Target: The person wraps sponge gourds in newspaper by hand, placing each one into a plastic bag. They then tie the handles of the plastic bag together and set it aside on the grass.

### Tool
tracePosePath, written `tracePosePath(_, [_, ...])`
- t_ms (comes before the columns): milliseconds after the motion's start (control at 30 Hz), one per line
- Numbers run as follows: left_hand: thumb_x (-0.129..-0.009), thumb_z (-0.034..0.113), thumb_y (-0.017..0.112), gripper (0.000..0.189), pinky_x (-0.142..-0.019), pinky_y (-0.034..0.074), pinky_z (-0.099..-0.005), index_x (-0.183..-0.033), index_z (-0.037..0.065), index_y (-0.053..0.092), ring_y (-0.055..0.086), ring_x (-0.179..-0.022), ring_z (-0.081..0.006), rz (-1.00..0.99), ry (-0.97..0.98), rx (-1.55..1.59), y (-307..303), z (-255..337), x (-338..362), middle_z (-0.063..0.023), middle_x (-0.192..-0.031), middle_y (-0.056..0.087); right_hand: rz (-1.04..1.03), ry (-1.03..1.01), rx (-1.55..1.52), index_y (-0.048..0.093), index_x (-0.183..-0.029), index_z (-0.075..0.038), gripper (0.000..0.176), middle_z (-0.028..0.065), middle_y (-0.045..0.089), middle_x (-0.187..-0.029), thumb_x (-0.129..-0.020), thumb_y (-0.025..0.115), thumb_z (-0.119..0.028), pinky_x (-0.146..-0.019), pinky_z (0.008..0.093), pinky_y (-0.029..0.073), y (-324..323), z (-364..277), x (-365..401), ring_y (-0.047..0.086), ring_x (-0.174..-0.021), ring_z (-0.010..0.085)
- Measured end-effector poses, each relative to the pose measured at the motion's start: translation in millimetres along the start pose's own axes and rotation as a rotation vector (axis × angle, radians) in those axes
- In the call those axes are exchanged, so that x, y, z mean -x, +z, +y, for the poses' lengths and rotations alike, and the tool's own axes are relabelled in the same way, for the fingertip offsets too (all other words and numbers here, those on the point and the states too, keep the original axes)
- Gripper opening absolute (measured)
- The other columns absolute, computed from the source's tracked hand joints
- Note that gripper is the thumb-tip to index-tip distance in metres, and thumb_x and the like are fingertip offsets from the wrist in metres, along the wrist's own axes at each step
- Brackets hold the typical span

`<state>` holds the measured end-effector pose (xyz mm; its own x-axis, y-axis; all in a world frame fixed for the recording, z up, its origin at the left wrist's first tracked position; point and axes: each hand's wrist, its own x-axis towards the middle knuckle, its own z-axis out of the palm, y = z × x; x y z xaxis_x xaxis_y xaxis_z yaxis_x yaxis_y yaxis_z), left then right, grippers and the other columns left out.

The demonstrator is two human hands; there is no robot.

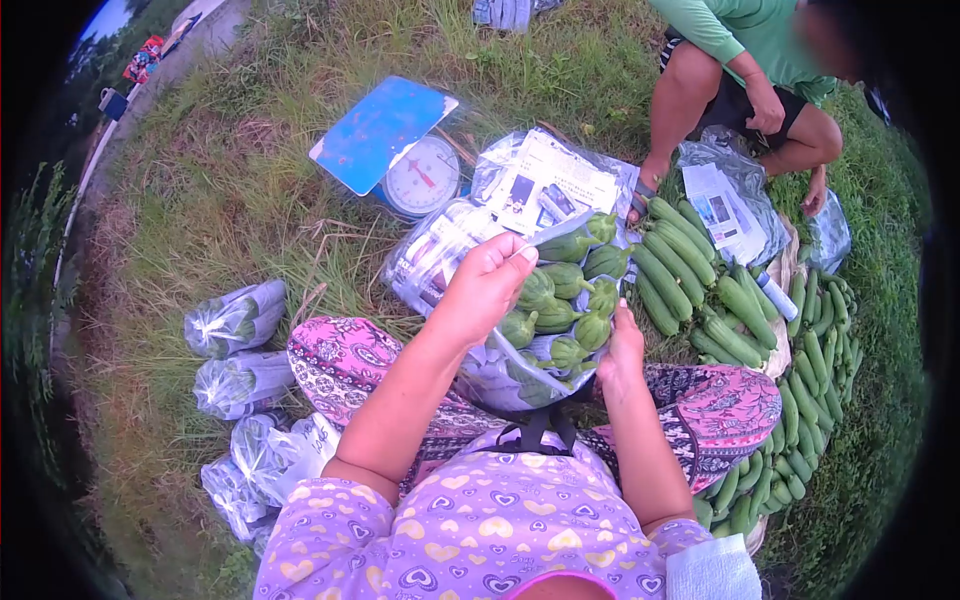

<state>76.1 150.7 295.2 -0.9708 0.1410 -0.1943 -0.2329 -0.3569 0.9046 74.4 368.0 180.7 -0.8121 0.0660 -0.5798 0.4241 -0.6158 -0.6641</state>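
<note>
Above our crossed legs (705,405), our left hand (480,285) pinches the rim of the plastic bag (500,378) of green gourds (536,290); our right hand (622,350) clasps its opposite side. Uneven tension could tear the film, spilling them.

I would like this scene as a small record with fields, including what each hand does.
left hand: pinching upper edge of plastic bag
right hand: gripping the bag's right side
bag contents: plump green vegetables
beyond the bag: dial scale with blue top
right side: long green vegetables, unbagged
left side: filled bags on grass
other person: crouching, upper right
</note>
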Motion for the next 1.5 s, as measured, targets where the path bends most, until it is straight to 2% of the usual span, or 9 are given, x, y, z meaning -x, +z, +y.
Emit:
tracePosePath(67, [-0.098,0.020,0.052,0.015,-0.042,0.021,-0.0188,-0.086,0.010,0.052,0.029,-0.047,0.0012,0.023,-0.061,0.078,4.0,-30.8,11.4,0.0110,-0.061,0.037,0.019,-0.035,0.130,0.051,-0.103,-0.011,0.015,-0.0001,0.056,-0.080,-0.100,0.045,-0.025,-0.064,0.0304,0.052,-22.8,-4.7,0.4,0.057,-0.070,0.0111])
tracePosePath(100, [-0.098,0.019,0.050,0.014,-0.041,0.022,-0.0191,-0.086,0.011,0.050,0.028,-0.045,0.0002,0.069,-0.108,0.078,8.8,-40.6,17.8,0.0103,-0.059,0.035,0.010,-0.047,0.189,0.049,-0.096,-0.014,0.010,-0.0068,0.042,-0.063,-0.099,0.047,-0.023,-0.047,0.0235,0.038,-27.3,-8.8,3.3,0.040,-0.051,0.0053])
tracePosePath(233, [-0.098,0.020,0.051,0.019,-0.041,0.024,-0.0200,-0.081,0.014,0.044,0.028,-0.043,-0.0027,0.178,-0.115,0.165,2.5,-81.3,25.8,0.0076,-0.058,0.035,-0.035,-0.013,0.176,0.049,-0.094,-0.016,0.008,-0.0082,0.036,-0.059,-0.099,0.048,-0.022,-0.041,0.0232,0.021,-44.9,3.2,3.2,0.029,-0.045,0.0041])
tracePosePath(567, [-0.098,0.023,0.052,0.016,-0.042,0.026,-0.0209,-0.087,0.015,0.044,0.029,-0.044,-0.0037,0.210,-0.040,0.231,2.8,-105.3,33.0,0.0074,-0.057,0.032,-0.401,-0.062,0.019,0.048,-0.094,-0.013,0.004,-0.0078,0.036,-0.059,-0.097,0.051,-0.015,-0.040,0.0215,0.022,-40.7,3.2,2.9,0.028,-0.043,0.0032])
tracePosePath(867, [-0.098,0.021,0.051,0.017,-0.041,0.027,-0.0237,-0.086,0.015,0.040,0.030,-0.044,-0.0051,0.521,-0.249,0.017,3.8,-139.2,-2.6,0.0072,-0.058,0.033,-0.114,-0.033,0.257,0.052,-0.095,-0.011,0.007,-0.0081,0.040,-0.061,-0.095,0.053,-0.018,-0.043,0.0219,0.025,-18.0,29.9,-17.2,0.032,-0.048,0.0024])
tracePosePath(933, [-0.098,0.022,0.051,0.019,-0.040,0.027,-0.0242,-0.086,0.015,0.039,0.030,-0.044,-0.0050,0.487,-0.212,0.063,4.7,-140.5,-1.8,0.0071,-0.059,0.033,-0.051,-0.079,0.338,0.051,-0.096,-0.012,0.008,-0.0083,0.037,-0.057,-0.097,0.052,-0.020,-0.041,0.0220,0.024,-12.0,29.9,-16.2,0.030,-0.044,0.0028])
tracePosePath(967, [-0.098,0.022,0.051,0.019,-0.040,0.027,-0.0242,-0.086,0.015,0.039,0.030,-0.044,-0.0049,0.471,-0.179,0.091,7.1,-142.3,-0.4,0.0071,-0.060,0.033,-0.055,-0.126,0.335,0.053,-0.098,-0.009,0.010,-0.0059,0.045,-0.063,-0.096,0.052,-0.019,-0.046,0.0231,0.033,-16.5,31.4,-20.5,0.038,-0.050,0.0043])
tracePosePath(1100, [-0.098,0.022,0.052,0.020,-0.039,0.026,-0.0236,-0.084,0.016,0.039,0.031,-0.045,-0.0039,0.428,-0.075,0.130,20.6,-144.0,5.2,0.0072,-0.060,0.033,-0.050,-0.342,0.339,0.056,-0.101,-0.004,0.013,0.0006,0.056,-0.082,-0.094,0.054,-0.014,-0.064,0.0248,0.043,-19.9,42.6,-30.8,0.049,-0.070,0.0076])
tracePosePath(1500, [-0.099,0.021,0.048,0.014,-0.040,0.026,-0.0210,-0.089,0.014,0.042,0.030,-0.044,-0.0032,0.090,0.010,0.243,32.1,-130.9,34.3,0.0080,-0.060,0.033,-0.019,-0.487,0.350,0.054,-0.100,-0.003,0.011,0.0025,0.058,-0.080,-0.091,0.056,-0.010,-0.060,0.0249,0.041,-17.1,4.4,16.4,0.050,-0.066,0.0076])
